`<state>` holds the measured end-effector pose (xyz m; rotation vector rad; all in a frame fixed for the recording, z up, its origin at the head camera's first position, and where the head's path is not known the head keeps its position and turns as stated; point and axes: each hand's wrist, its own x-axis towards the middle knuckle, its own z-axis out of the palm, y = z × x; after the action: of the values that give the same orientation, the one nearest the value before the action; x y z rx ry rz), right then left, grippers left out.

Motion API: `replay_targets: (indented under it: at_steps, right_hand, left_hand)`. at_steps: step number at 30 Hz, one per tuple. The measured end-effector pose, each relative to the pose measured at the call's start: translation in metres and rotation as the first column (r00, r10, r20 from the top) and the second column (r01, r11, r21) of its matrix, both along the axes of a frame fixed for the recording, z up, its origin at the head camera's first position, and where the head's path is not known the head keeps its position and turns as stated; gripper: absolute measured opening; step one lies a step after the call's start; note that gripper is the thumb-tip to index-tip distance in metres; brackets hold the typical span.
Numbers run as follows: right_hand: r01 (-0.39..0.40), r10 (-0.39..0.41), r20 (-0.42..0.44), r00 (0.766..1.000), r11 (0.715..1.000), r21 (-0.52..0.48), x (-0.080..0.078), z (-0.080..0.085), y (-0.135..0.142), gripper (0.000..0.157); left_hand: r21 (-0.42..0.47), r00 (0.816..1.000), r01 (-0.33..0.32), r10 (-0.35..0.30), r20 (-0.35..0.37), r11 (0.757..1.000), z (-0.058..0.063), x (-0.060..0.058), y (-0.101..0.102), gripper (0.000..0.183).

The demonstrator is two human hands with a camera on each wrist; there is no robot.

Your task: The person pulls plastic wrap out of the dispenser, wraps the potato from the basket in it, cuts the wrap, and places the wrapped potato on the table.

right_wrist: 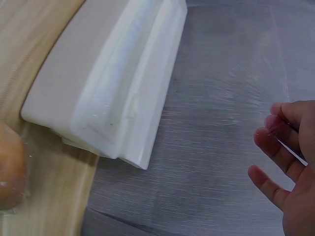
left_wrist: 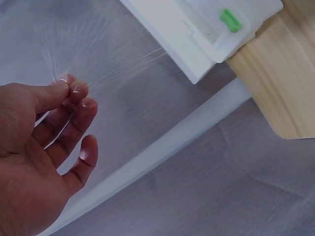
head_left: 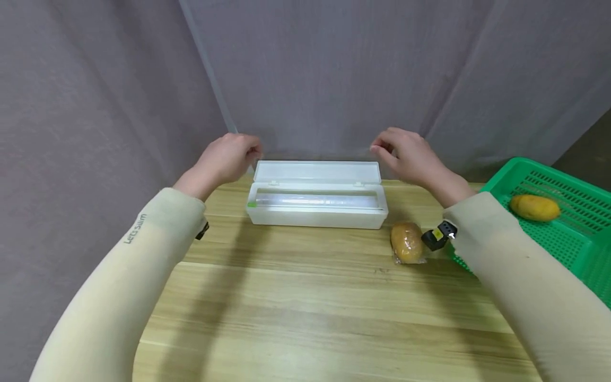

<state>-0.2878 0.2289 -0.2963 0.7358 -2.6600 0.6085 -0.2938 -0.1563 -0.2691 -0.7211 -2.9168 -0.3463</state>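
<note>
A white cling film dispenser box [head_left: 317,219] lies near the table's far edge with its lid [head_left: 317,172] raised and a roll of film [head_left: 317,200] inside. Clear cling film [left_wrist: 106,64] spans from the box to my hands, wrinkled where it gathers at the fingertips. Beyond the box's left end, my left hand [head_left: 234,157] pinches the film between thumb and fingers. On the other side, my right hand [head_left: 406,154] pinches the film's other corner, its remaining fingers loosely bent. Both hands are raised past the lid. A green slider [left_wrist: 230,20] sits at the box's left end.
A round yellow-brown item [head_left: 407,244] wrapped in clear film lies right of the box. Further right stands a green plastic basket [head_left: 517,172] holding a yellow oval item [head_left: 534,207]. Grey cloth [head_left: 310,79] hangs behind the wooden table [head_left: 286,318].
</note>
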Motion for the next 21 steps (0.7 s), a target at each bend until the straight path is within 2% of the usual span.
replay_targets:
  at_steps: [7, 11, 21]
  right_hand:
    - [-0.009, 0.007, -0.07, 0.998, 0.999, -0.036, 0.005, 0.017, 0.005, 0.021]
    - [-0.003, -0.003, -0.096, 0.995, 0.998, -0.068, 0.008, 0.024, 0.007, 0.021]
    - [0.011, -0.03, -0.167, 0.985, 0.994, -0.111, 0.012, 0.038, 0.006, 0.019]
  left_hand:
    - [0.043, 0.991, 0.029, -0.023, -0.135, 0.999, 0.008, 0.005, 0.003, 0.021]
    - [0.086, 0.974, 0.054, -0.034, -0.224, 0.995, 0.011, 0.008, 0.003, 0.017]
    - [0.17, 0.932, 0.084, -0.017, -0.363, 0.982, 0.019, 0.015, -0.001, 0.015]
